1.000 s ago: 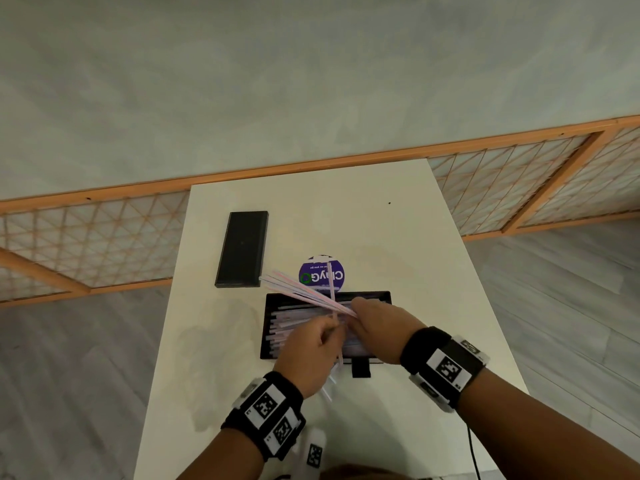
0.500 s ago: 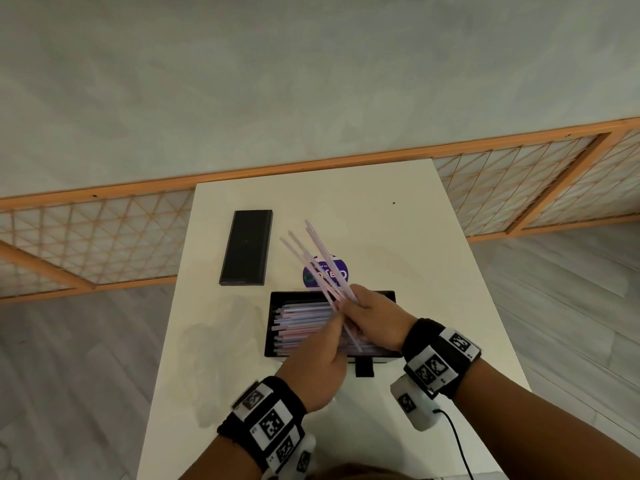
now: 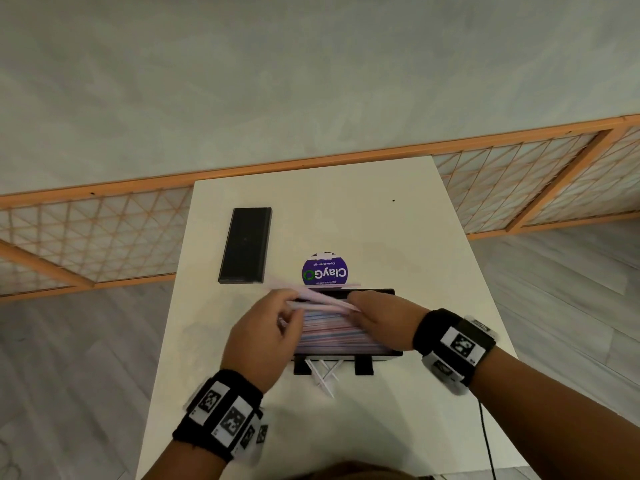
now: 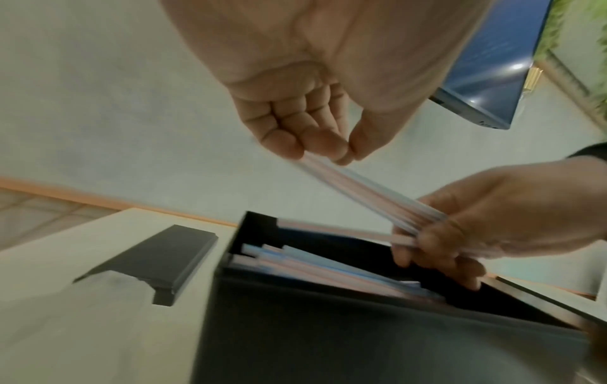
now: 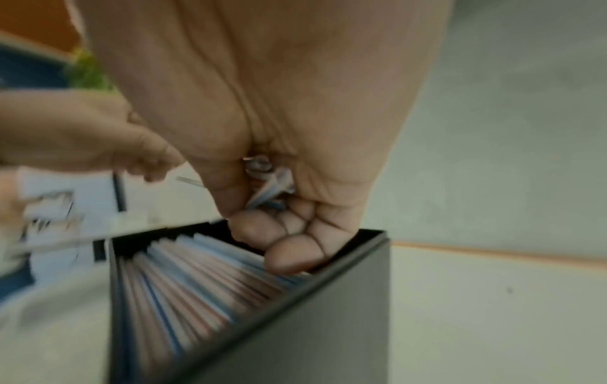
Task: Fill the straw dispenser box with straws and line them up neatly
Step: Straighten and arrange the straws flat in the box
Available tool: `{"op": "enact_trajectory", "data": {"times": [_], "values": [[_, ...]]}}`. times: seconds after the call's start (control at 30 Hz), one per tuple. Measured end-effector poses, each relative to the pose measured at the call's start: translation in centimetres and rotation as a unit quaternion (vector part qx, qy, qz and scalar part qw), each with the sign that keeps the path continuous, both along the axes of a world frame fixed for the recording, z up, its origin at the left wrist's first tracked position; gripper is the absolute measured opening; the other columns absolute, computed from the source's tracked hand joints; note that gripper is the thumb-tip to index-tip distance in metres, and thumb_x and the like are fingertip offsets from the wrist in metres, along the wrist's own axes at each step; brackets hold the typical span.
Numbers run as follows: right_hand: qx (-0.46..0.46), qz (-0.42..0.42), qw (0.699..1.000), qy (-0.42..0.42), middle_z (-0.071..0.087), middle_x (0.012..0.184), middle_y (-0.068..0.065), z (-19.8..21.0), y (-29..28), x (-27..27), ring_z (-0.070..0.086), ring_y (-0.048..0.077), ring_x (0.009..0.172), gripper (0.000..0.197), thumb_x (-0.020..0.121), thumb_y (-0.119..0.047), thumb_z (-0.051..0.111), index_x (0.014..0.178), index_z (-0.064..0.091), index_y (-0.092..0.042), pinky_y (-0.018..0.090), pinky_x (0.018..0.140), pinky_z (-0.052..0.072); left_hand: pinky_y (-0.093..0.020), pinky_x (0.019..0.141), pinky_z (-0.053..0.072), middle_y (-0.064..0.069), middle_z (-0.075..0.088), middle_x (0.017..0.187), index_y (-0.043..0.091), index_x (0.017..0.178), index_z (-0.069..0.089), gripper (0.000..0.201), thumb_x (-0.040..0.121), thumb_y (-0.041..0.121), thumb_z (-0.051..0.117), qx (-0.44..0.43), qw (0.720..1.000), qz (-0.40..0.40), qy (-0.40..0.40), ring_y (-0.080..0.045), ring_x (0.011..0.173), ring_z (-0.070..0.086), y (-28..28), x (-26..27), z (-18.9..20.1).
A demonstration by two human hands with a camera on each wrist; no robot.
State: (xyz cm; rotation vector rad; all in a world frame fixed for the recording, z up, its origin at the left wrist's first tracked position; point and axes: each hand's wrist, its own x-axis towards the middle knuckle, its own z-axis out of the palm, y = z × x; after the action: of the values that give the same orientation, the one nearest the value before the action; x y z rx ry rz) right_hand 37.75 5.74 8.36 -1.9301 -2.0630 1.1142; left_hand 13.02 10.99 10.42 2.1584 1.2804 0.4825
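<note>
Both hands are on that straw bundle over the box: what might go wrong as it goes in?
The bundle, pinched at each end by the left hand and right hand, looks tilted, so it may land crooked on the straws in the dispenser box. Loose straws by its front could be forgotten.

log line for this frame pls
phase: loading straws | left hand: pinches bundle of straws | right hand: grips bundle's other end | bundle: above open dispenser box, not yet in | lid: off, on table

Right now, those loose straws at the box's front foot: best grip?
Pinch the straws at their near ends, coming from the near table edge. They lie crossed, far ends against the box between its feet; the near ends look free.
</note>
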Motion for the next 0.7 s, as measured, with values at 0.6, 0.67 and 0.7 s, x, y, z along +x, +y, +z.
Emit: {"op": "enact_trajectory", "data": {"times": [0.6, 0.67, 0.7], "values": [[0.054, 0.084, 0.978, -0.182, 0.055, 0.122, 0.003, -2.0, -0.9, -0.3, 0.056, 0.028, 0.110, 0.027, 0.100, -0.025, 0.045, 0.123, 0.058, -0.025, 0.040, 0.086, 0.051, -0.026, 0.107, 0.040, 0.007, 0.046, 0.146, 0.025, 0.135, 0.061, 0.042, 0.097, 0.041, 0.065, -0.024, 0.993, -0.021, 0.113, -0.012, 0.127, 0.050, 2.1, -2.3, -4.9], [0.059, 0.070, 0.984, -0.153, 0.057, 0.122, 0.001, -1.4, -0.8, -0.2, 0.057, 0.026, 0.112, 0.028, 0.099, -0.032, 0.047, 0.122, 0.059, -0.024, 0.040, 0.090, 0.051, -0.027, 0.105, 0.040, 0.006, 0.049, 0.142, 0.024, 0.130, 0.064, 0.040, 0.095, 0.042, 0.066, -0.007, 0.993, -0.013, 0.118, -0.013, 0.126, 0.049, 2.0, -2.4, -4.9], [0.065, 0.056, 0.987, -0.134, 0.058, 0.122, 0.000, -0.9, -0.7, 0.0, 0.057, 0.025, 0.112, 0.029, 0.098, -0.035, 0.049, 0.123, 0.060, -0.025, 0.040, 0.092, 0.051, -0.026, 0.103, 0.042, 0.005, 0.051, 0.138, 0.023, 0.128, 0.065, 0.039, 0.095, 0.042, 0.067, 0.005, 0.994, -0.007, 0.113, -0.013, 0.123, 0.049, 1.8, -2.4, -4.9]]}}
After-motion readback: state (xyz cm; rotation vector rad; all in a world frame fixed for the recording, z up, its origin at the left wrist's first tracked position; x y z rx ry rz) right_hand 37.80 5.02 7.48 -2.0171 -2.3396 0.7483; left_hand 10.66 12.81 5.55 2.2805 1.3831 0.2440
